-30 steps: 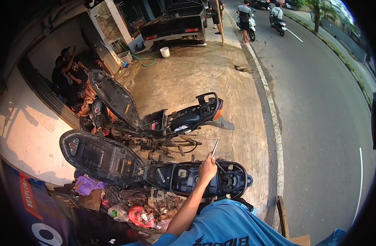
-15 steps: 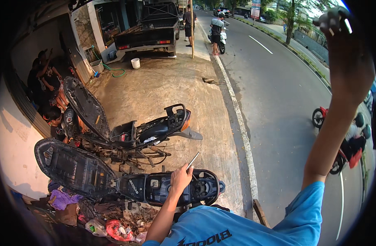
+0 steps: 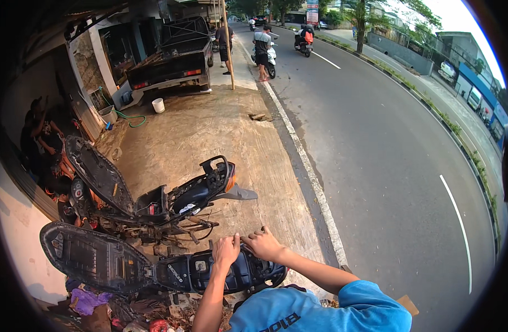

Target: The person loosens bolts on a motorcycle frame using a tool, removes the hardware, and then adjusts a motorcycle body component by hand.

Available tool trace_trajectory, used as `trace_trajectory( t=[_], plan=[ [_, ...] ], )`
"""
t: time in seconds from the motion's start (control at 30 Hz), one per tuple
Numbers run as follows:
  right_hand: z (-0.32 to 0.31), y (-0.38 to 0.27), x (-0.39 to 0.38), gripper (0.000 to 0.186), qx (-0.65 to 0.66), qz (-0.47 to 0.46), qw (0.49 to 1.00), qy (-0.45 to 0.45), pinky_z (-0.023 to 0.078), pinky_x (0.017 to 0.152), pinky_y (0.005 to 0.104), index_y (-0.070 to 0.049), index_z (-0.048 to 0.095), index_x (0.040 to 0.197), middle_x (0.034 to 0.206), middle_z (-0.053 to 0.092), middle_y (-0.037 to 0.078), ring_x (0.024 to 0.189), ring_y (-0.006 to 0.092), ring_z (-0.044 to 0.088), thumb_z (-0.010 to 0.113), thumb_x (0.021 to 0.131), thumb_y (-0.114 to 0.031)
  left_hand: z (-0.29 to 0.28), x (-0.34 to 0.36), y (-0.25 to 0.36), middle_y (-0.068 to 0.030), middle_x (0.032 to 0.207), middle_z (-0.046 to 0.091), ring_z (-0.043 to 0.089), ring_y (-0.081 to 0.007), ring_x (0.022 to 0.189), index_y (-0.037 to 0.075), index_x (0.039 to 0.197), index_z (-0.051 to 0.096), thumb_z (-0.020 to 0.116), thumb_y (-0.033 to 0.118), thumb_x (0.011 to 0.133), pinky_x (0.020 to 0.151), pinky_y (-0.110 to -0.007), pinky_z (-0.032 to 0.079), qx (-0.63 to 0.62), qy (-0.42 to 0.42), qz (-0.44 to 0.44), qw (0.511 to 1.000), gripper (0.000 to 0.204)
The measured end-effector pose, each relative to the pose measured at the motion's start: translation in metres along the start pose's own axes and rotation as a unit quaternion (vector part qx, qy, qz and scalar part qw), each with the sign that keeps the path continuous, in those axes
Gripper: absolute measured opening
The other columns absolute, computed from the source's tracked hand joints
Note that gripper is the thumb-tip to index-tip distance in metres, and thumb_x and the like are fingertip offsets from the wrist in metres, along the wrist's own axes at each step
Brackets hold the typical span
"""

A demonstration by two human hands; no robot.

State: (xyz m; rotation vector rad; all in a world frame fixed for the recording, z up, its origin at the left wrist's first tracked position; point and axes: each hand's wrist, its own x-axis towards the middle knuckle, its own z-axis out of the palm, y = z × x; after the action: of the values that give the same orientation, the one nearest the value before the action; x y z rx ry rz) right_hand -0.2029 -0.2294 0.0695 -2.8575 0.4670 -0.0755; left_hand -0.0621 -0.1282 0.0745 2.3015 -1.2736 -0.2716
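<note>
My left hand (image 3: pixel 226 250) is over the tail of the near motorbike (image 3: pixel 205 266), fingers curled and closed. My right hand (image 3: pixel 263 245) comes in from the right, its bent fingers close against the left hand. Whatever the two hands hold is hidden behind the fingers; no tool shows now. Below them is the bike's dark open rear, with a black grab rail (image 3: pixel 280 272) round its end. The bike's seat (image 3: pixel 96 257) is tipped up to the left, underside showing.
A second motorbike (image 3: pixel 201 191) with raised seat stands just beyond. People (image 3: pixel 46 133) are at the left doorway. Rags and litter (image 3: pixel 93 301) lie lower left. A pickup (image 3: pixel 171 58), a white bucket (image 3: pixel 158 105) and a wooden pole (image 3: pixel 228 50) stand farther off. The road (image 3: pixel 375 166) runs along the right.
My right hand has come down from high at the right to meet the left. The silver rod in my left hand no longer shows. The view has shifted; a red motorbike has left the right side.
</note>
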Motion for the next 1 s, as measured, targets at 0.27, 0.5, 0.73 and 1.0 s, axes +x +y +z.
trace_trajectory(
  t=[0.27, 0.5, 0.73, 1.0],
  plan=[
    [0.032, -0.023, -0.008, 0.033, 0.119, 0.100, 0.981, 0.117, 0.053, 0.052, 0.0488, -0.005, 0.063, 0.118, 0.067, 0.066, 0.020, 0.057, 0.0378, 0.065, 0.056, 0.092, -0.024, 0.013, -0.023, 0.017, -0.0327, 0.121, 0.061, 0.055, -0.0460, 0.120, -0.009, 0.122, 0.059, 0.048, 0.043, 0.099, 0.103, -0.048, 0.041, -0.107, -0.040, -0.224, 0.968, 0.058],
    [0.020, -0.034, -0.020, 0.057, 0.334, 0.096, 0.937, -0.023, 0.053, 0.082, 0.0497, -0.001, 0.040, 0.141, 0.094, 0.068, 0.030, 0.089, 0.0431, 0.067, 0.053, 0.091, -0.023, 0.043, -0.014, -0.019, -0.0325, 0.113, 0.064, 0.060, -0.0470, 0.111, -0.008, 0.116, 0.062, 0.043, 0.035, 0.102, 0.093, -0.049, 0.046, -0.238, -0.114, -0.193, 0.945, 0.049],
    [-0.019, 0.004, -0.007, 0.041, 0.298, 0.158, 0.933, 0.128, 0.049, 0.096, 0.0460, -0.010, 0.062, 0.129, 0.112, 0.068, 0.018, 0.110, 0.0370, 0.063, 0.056, 0.089, -0.016, 0.011, -0.005, -0.002, -0.0265, 0.097, 0.068, 0.062, -0.0477, 0.100, 0.003, 0.115, 0.057, 0.041, 0.024, 0.104, 0.085, -0.055, 0.046, -0.022, -0.104, -0.102, 0.989, 0.029],
    [-0.019, 0.003, 0.011, 0.032, -0.015, 0.050, 0.996, 0.068, 0.043, 0.100, 0.0516, -0.013, 0.067, 0.120, 0.100, 0.071, 0.010, 0.107, 0.0295, 0.064, 0.056, 0.093, -0.027, 0.000, 0.008, -0.011, -0.0260, 0.117, 0.064, 0.055, -0.0457, 0.116, 0.005, 0.128, 0.057, 0.050, 0.023, 0.100, 0.097, -0.052, 0.044, -0.004, -0.162, 0.011, 0.987, 0.034]
  ],
)
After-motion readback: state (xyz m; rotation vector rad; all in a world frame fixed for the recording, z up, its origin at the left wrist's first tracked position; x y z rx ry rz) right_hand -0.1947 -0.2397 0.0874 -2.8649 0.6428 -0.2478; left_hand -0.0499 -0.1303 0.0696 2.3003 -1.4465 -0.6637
